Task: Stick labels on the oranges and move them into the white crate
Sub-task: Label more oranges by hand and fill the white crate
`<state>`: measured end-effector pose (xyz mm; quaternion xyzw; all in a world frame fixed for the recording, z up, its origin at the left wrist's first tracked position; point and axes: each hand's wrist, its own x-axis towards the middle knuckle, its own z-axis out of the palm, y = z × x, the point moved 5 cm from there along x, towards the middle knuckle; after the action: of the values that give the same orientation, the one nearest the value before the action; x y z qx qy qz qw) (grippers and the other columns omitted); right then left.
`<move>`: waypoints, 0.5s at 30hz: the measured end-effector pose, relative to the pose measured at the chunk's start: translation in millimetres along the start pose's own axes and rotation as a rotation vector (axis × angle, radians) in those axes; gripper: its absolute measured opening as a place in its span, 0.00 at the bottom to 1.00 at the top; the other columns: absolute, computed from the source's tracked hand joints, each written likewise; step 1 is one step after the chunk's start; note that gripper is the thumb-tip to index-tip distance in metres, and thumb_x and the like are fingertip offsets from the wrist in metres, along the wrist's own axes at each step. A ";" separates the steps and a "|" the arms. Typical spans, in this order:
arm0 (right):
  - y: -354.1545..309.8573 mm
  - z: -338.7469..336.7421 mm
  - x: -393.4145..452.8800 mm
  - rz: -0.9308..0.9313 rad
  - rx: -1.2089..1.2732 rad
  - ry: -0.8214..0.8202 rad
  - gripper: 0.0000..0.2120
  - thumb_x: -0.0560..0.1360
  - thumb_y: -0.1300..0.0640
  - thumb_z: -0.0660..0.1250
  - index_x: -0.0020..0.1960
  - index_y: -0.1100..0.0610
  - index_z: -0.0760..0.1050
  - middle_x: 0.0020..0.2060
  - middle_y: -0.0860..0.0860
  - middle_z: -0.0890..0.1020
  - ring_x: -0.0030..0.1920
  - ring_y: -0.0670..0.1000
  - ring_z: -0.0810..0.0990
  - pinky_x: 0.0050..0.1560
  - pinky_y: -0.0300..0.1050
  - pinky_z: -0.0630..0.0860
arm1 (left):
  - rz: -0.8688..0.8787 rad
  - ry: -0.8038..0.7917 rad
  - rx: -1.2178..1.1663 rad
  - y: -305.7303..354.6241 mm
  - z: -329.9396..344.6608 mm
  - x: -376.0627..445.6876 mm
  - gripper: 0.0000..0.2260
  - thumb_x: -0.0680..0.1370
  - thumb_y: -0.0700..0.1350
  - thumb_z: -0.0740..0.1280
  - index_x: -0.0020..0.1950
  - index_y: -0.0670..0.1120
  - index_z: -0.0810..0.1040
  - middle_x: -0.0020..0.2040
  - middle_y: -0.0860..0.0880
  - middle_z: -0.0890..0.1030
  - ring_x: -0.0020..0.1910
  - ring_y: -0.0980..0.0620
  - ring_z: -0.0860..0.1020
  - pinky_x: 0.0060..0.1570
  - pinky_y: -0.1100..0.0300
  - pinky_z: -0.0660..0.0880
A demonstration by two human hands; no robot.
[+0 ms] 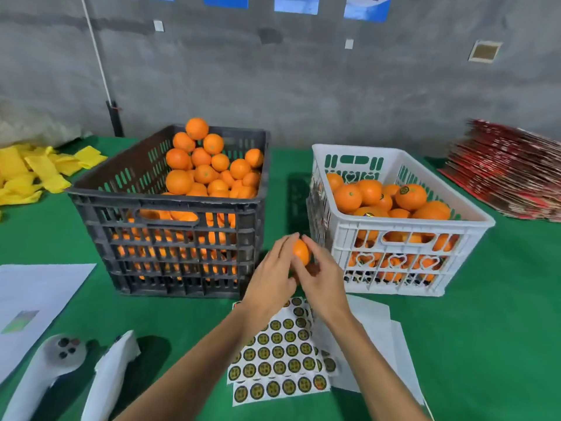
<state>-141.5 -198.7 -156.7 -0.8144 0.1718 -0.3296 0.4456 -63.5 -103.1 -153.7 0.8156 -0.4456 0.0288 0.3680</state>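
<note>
I am cradling one orange (301, 252) in my left hand (271, 280) grip while my right hand (322, 284) fingers are pressing its label flat, the white crate (403, 230) waiting at two o'clock.

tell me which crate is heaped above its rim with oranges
The black crate on the left: its oranges pile well above the rim. In the white crate on the right, the fruit sits at about rim level or below.

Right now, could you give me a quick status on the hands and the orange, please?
Left hand and right hand both grip one orange, between the black crate and white crate. Label sheet below. Nothing blocks the white crate.
</note>
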 end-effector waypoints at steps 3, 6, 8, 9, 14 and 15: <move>31.4 18.7 -20.2 0.080 -0.016 -0.138 0.24 0.80 0.48 0.70 0.75 0.46 0.70 0.64 0.47 0.80 0.58 0.43 0.81 0.61 0.48 0.80 | -0.082 -0.062 -0.035 -35.2 26.3 -22.1 0.34 0.77 0.37 0.68 0.81 0.50 0.59 0.77 0.53 0.64 0.73 0.47 0.69 0.69 0.49 0.71; 48.5 26.0 -38.5 0.110 -0.033 -0.253 0.24 0.81 0.50 0.69 0.75 0.47 0.70 0.63 0.48 0.81 0.60 0.44 0.81 0.63 0.51 0.79 | -0.094 -0.086 -0.057 -57.7 40.9 -40.9 0.31 0.80 0.39 0.68 0.80 0.50 0.60 0.75 0.53 0.63 0.72 0.47 0.69 0.68 0.51 0.71; 57.1 29.5 -50.0 0.087 -0.106 -0.327 0.25 0.81 0.49 0.69 0.76 0.48 0.68 0.65 0.48 0.80 0.63 0.46 0.79 0.67 0.52 0.76 | -0.122 -0.073 -0.106 -67.1 46.4 -48.9 0.30 0.81 0.40 0.69 0.80 0.50 0.60 0.75 0.51 0.63 0.71 0.47 0.70 0.67 0.52 0.71; 60.1 31.1 -55.0 0.061 -0.165 -0.372 0.27 0.81 0.47 0.68 0.78 0.49 0.66 0.68 0.48 0.78 0.66 0.46 0.76 0.69 0.51 0.73 | -0.138 -0.064 -0.130 -70.6 48.6 -51.0 0.30 0.81 0.42 0.69 0.80 0.50 0.60 0.75 0.51 0.63 0.70 0.48 0.71 0.66 0.54 0.71; 79.6 30.2 -68.0 -0.053 -0.403 -0.493 0.38 0.77 0.33 0.66 0.81 0.49 0.61 0.78 0.45 0.66 0.77 0.47 0.64 0.79 0.48 0.56 | -0.141 -0.055 -0.199 -77.0 54.7 -53.9 0.30 0.82 0.44 0.68 0.80 0.53 0.58 0.75 0.52 0.63 0.68 0.50 0.71 0.62 0.60 0.70; 83.5 29.3 -68.7 -0.063 -0.459 -0.499 0.39 0.77 0.31 0.64 0.81 0.50 0.62 0.80 0.46 0.63 0.79 0.48 0.60 0.81 0.47 0.52 | -0.143 -0.051 -0.218 -78.3 55.1 -54.6 0.30 0.82 0.44 0.68 0.80 0.54 0.58 0.75 0.53 0.63 0.68 0.51 0.71 0.61 0.62 0.70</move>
<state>-169.8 -186.8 -264.5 -0.9538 0.1021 -0.0866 0.2688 -53.3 -73.2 -259.3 0.8009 -0.3961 -0.0670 0.4441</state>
